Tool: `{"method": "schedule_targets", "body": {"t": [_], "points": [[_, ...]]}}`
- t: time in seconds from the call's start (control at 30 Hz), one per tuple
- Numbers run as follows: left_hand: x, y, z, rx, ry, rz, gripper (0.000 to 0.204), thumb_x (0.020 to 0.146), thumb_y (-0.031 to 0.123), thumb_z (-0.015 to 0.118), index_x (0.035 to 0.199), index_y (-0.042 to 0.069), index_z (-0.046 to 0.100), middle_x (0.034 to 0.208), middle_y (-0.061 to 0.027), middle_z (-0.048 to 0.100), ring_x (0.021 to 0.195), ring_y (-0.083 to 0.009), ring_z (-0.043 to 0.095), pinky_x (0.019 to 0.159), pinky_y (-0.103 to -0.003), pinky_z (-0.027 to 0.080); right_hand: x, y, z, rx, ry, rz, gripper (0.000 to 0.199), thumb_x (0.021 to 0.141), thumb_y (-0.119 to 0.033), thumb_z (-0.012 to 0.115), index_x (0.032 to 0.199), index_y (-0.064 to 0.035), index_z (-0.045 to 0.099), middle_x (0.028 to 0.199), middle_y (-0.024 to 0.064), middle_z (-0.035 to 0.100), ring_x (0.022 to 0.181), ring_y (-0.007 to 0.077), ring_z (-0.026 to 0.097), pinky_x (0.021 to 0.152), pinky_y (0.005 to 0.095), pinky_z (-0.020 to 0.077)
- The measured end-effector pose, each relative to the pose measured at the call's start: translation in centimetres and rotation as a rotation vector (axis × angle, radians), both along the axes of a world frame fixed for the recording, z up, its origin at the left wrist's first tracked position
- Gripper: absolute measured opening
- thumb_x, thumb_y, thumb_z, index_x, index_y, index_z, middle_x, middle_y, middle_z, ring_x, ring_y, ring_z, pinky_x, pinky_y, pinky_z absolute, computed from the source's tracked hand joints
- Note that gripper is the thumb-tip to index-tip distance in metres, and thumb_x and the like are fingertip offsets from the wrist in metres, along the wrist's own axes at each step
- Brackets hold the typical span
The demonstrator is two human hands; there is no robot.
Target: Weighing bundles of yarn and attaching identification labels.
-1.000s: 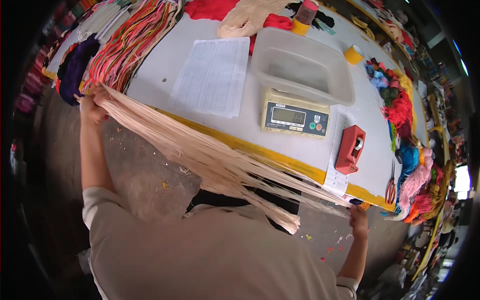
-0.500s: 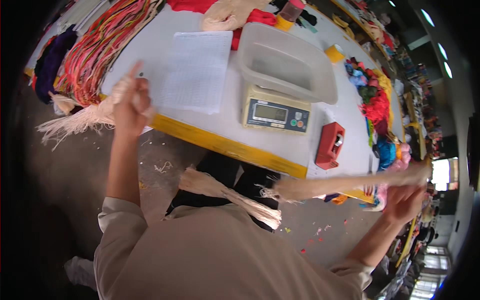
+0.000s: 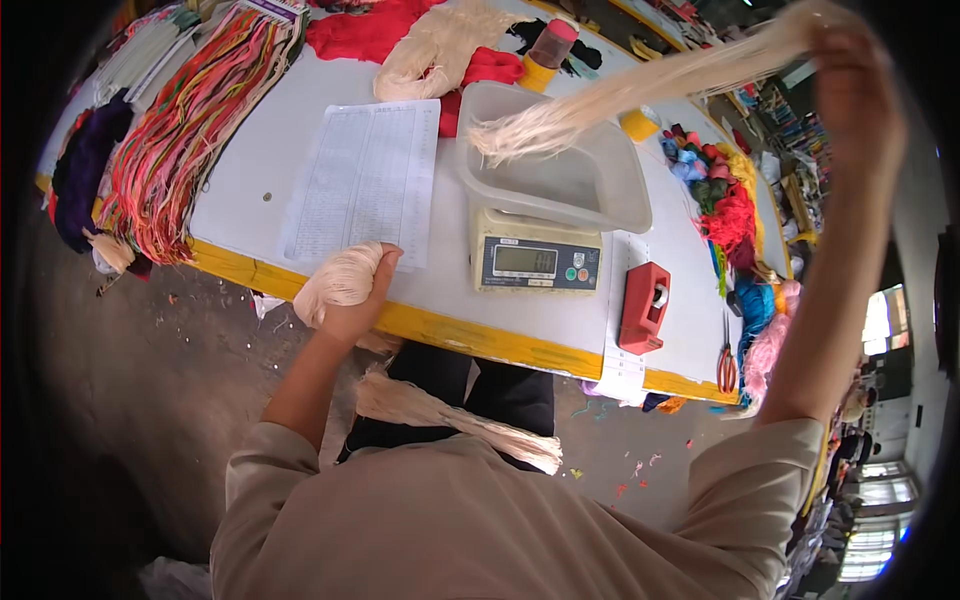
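My left hand (image 3: 362,312), at the table's front edge, is closed around a bunched cream yarn hank (image 3: 335,284). Raised high on the right, my right hand (image 3: 857,95) grips one end of a long cream yarn bundle (image 3: 640,88). The bundle slants down leftward, its loose end hanging over a translucent plastic tub (image 3: 535,208). That tub rests on a digital scale (image 3: 548,268) with a small display. Another cream hank (image 3: 440,412) lies across my lap.
A printed sheet (image 3: 365,180) lies left of the scale, a red tape dispenser (image 3: 643,310) right of it. Scissors (image 3: 726,368) sit at the right edge. Multicoloured yarn (image 3: 200,130) covers the left end; coloured skeins (image 3: 728,220) line the right. A cream skein (image 3: 440,45) is behind.
My right hand has swung up from low right, lifting its yarn bundle over the tub. My left hand has moved right and nearer me, to the table's front edge.
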State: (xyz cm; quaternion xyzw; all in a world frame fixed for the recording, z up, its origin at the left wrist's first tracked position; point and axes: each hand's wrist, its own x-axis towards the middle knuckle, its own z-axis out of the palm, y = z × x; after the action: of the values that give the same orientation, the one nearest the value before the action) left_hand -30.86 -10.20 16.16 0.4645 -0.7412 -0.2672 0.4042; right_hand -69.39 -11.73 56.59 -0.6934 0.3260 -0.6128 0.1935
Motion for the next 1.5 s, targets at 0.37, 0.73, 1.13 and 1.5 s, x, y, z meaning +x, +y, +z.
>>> {"method": "schedule_targets", "body": {"t": [0.37, 0.73, 1.13, 1.5], "points": [[0.0, -0.2, -0.5, -0.116, -0.038, 0.021, 0.018, 0.097, 0.016, 0.055, 0.095, 0.004, 0.069, 0.074, -0.0091, 0.062, 0.068, -0.0212, 0.061, 0.065, -0.035, 0.049, 8.9, 9.7, -29.8, -0.01, 0.891, -0.629, 0.033, 0.079, -0.006, 0.073, 0.109, -0.0046, 0.06, 0.091, 0.0112, 0.063, 0.072, 0.0295, 0.058, 0.076, 0.0398, 0.0463], [-7.9, 8.4, 7.2, 0.236, 0.487, -0.595, 0.04, 0.101, 0.026, 0.056, 0.131, 0.0, 0.057, 0.124, -0.0091, 0.064, 0.087, -0.0095, 0.059, 0.07, -0.024, 0.047, 14.5, 16.1, -32.9, 0.59, 0.002, -0.078, 0.017, 0.09, -0.004, 0.069, 0.107, -0.0022, 0.064, 0.107, 0.0018, 0.054, 0.085, 0.0088, 0.056, 0.07, 0.0248, 0.0478], [-9.0, 9.0, 5.6, 0.787, 0.707, -0.571, 0.045, 0.103, 0.029, 0.053, 0.128, -0.008, 0.058, 0.132, -0.0166, 0.061, 0.102, -0.0118, 0.06, 0.089, -0.028, 0.047, 13.7, 17.2, -33.4, 0.866, -0.527, 0.044, 0.01, 0.102, -0.014, 0.053, 0.103, -0.0048, 0.057, 0.083, -0.0006, 0.06, 0.058, 0.0047, 0.045, 0.053, 0.0192, 0.0363], [-9.2, 8.6, 5.1, 0.893, 0.959, -0.65, 0.055, 0.104, 0.034, 0.049, 0.138, -0.009, 0.048, 0.132, -0.0144, 0.06, 0.116, -0.0171, 0.059, 0.1, -0.033, 0.045, 14.3, 16.2, -34.0, 0.864, -0.386, 0.01, 0.012, 0.098, -0.013, 0.063, 0.105, -0.004, 0.062, 0.088, -0.0022, 0.063, 0.063, 0.0011, 0.041, 0.056, 0.0181, 0.0337]]}}
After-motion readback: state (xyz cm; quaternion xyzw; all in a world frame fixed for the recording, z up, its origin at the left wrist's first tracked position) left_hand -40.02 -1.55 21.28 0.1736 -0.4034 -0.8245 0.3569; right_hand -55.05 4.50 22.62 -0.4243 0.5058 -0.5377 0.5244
